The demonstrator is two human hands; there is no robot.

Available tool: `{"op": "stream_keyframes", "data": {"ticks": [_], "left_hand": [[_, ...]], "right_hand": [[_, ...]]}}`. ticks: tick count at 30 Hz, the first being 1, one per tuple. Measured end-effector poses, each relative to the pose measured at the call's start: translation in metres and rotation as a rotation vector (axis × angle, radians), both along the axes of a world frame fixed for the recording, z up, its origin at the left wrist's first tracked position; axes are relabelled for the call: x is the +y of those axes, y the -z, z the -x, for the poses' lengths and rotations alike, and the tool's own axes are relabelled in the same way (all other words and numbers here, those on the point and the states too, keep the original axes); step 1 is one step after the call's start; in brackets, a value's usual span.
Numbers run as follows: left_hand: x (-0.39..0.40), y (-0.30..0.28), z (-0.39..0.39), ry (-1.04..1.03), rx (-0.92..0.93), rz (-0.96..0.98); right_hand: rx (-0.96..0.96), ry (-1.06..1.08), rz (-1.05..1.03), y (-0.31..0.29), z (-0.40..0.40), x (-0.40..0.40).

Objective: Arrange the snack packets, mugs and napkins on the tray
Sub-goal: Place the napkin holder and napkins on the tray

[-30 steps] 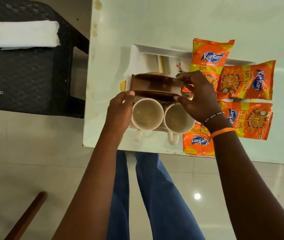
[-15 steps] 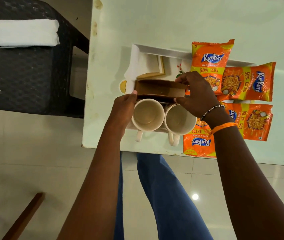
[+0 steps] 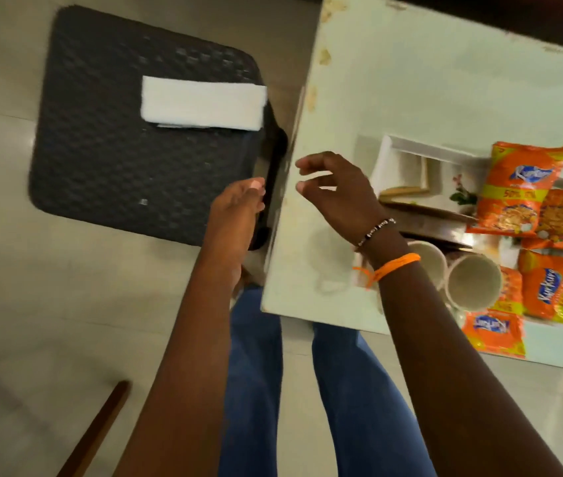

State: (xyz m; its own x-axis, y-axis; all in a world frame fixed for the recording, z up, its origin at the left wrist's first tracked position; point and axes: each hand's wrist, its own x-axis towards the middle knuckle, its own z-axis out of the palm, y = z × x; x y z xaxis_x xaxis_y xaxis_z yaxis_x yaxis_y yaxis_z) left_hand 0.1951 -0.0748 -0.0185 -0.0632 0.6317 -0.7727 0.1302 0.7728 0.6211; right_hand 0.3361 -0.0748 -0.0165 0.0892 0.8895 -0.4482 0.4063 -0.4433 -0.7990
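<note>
- The step in hand is judged to be the fetching of the folded white paper napkins (image 3: 203, 106), which lie on the dark woven plastic chair seat (image 3: 128, 160) at upper left of the frame.
- The left hand (image 3: 238, 215) is seen at centre frame, empty, over the gap between chair and pale green table (image 3: 410, 84); its fingers' spread cannot be told.
- The right hand (image 3: 336, 194) is held empty, fingers loosely parted.
- Two cream ceramic mugs (image 3: 472, 280) and orange foil snack packets (image 3: 517, 187) are placed at right, on or around the white rectangular tray (image 3: 390, 149).
- A reach up-left to the napkins is called for next.
</note>
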Motion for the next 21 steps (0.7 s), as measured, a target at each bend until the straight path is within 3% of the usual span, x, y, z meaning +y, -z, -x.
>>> {"op": "stream_keyframes", "data": {"ticks": [7,13,17,21], "left_hand": [[0.050,0.005,0.070,-0.055,0.018,-0.028],[0.066,0.010,0.080,-0.018,0.012,-0.028],[0.066,0.011,0.069,-0.021,-0.005,-0.088],[0.063,0.009,0.042,-0.072,-0.142,-0.074]], "right_hand": [[0.325,0.552,0.315,0.049,0.071,0.078],[0.243,0.595,0.263,0.046,0.079,0.116],[0.630,0.762,0.176,0.022,0.057,0.097],[0.769,0.796,0.090,-0.002,0.011,0.050]]}}
